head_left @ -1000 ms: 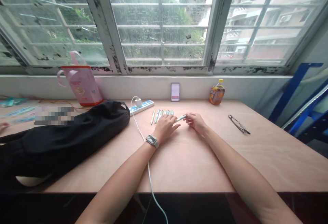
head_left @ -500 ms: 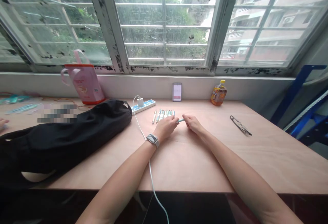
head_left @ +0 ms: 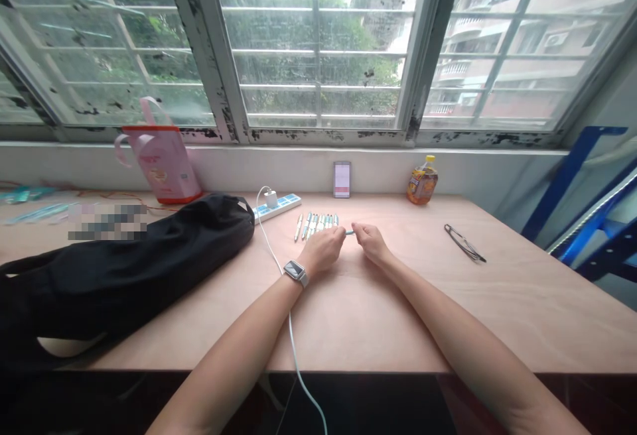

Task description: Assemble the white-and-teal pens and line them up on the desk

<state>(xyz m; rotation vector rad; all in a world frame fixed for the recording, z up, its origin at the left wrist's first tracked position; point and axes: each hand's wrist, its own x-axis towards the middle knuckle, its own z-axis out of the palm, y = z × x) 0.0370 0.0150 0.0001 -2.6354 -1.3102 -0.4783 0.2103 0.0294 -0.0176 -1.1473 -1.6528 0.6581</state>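
Between my two hands runs a slim light-blue pen, mostly covered by fingers. My left hand, with a watch on its wrist, is closed around the pen's left end. At the other end, the fingers of my right hand pinch it. Just beyond my left hand, several white and blue pens lie side by side in a row, partly hidden by that hand. One pale pen rests slightly apart at the row's left.
A black bag covers the left of the wooden table. Behind are a power strip with a white cable, a phone leaning on the wall, a drink bottle and a pink bag. Glasses lie at right.
Less of the pen shows between my hands, whose fingers are slightly closer together. The whole view has shifted a little; the other objects stay in place.
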